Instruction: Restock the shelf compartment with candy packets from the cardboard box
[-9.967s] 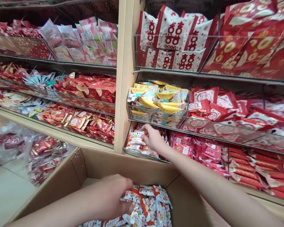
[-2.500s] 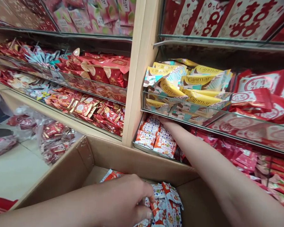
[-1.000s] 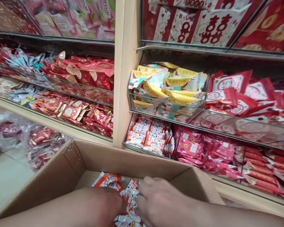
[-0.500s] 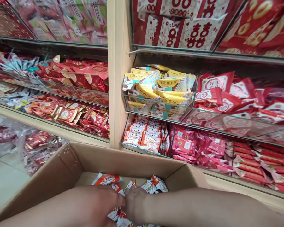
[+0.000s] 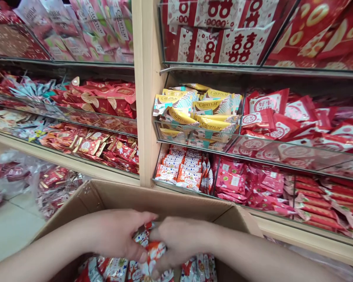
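Small orange-and-white wrapped snack packets are bunched between my two hands, over a deep cardboard box. My left hand presses on the bunch from the left, its thumb against the wrappers and its fingers curled at the far side. From the right, my right hand closes over the same packets with bent fingers. More loose packets lie lower in the box, partly hidden by my wrists and hands.
Behind the box stands a shelf unit with clear-fronted bins. A low bin holds rows of matching orange-and-white packets. Above it are yellow packets. Pink packets sit to the right. Plastic bags of snacks lie on the floor at left.
Both hands have risen and drawn back inside the box, with a bunch of packets between them. The view has shifted slightly, so the left shelves and floor appear farther right.
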A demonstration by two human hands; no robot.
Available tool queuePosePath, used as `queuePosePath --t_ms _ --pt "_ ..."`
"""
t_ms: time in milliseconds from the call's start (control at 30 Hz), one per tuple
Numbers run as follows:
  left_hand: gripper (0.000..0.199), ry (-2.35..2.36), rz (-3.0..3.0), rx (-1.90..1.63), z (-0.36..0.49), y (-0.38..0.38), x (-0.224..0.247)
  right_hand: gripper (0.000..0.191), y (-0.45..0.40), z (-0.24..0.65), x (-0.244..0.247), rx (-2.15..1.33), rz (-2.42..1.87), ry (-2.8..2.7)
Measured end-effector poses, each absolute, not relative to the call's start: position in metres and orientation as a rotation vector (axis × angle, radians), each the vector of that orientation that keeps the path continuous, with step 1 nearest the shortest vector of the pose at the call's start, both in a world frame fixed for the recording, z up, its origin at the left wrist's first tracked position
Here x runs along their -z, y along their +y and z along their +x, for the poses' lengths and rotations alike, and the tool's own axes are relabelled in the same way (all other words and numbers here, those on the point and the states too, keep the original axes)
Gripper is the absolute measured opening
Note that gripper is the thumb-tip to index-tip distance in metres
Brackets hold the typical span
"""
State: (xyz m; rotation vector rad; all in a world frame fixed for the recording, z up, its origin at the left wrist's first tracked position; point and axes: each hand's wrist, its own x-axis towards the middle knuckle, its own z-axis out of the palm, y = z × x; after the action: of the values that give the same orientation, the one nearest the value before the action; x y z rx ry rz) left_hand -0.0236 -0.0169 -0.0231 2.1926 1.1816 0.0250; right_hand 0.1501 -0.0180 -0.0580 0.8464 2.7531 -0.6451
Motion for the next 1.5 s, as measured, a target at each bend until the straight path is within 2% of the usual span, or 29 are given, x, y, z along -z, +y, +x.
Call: queuePosePath --t_ms 133,200,300,367,433,600,800,933,1233,1333,1400,1500 --pt "0.067 0.914 1.936 -0.119 -0.022 -0.011 0.013 0.031 -0.014 0.169 0.038 1.141 1.079 3.175" --pt "0.072 0.800 1.735 -0.230 -0.021 -0.008 0.014 0.035 -0.013 0.172 0.039 1.473 1.245 3.144" --pt "0.085 0.785 1.510 -0.375 -0.020 -0.005 0.018 0.043 -0.010 0.168 0.046 2.189 1.310 2.896" --pt "0.082 0.827 1.455 -0.487 -0.019 -0.005 0.019 0.046 -0.008 0.164 0.048 2.509 1.299 2.765" --pt "0.072 0.847 1.437 -0.591 -0.016 -0.005 0.018 0.047 -0.006 0.162 0.047 2.604 1.368 2.745" --pt "0.060 0.890 1.394 -0.732 -0.006 -0.011 0.014 0.044 -0.003 0.167 0.040 2.584 1.542 2.632" --pt "0.056 0.946 1.356 -0.806 0.001 -0.020 0.018 0.038 0.002 0.178 0.042 2.518 1.375 2.617" --pt "0.052 0.988 1.336 -0.822 0.004 -0.022 0.020 0.035 0.004 0.180 0.048 2.337 1.369 2.715" --pt "0.050 1.078 1.397 -0.918 0.007 -0.017 0.014 0.022 -0.002 0.190 0.026 2.122 1.679 2.918" --pt "0.057 1.107 1.345 -0.860 0.006 -0.017 0.016 0.024 0.008 0.209 0.024 2.163 1.961 2.689" --pt "0.060 1.106 1.331 -0.775 0.008 -0.018 0.019 0.023 0.023 0.218 0.027 2.015 2.175 2.577" --pt "0.055 1.091 1.370 -0.684 0.013 -0.020 0.027 0.018 0.058 0.218 0.035 1.442 2.478 2.653"
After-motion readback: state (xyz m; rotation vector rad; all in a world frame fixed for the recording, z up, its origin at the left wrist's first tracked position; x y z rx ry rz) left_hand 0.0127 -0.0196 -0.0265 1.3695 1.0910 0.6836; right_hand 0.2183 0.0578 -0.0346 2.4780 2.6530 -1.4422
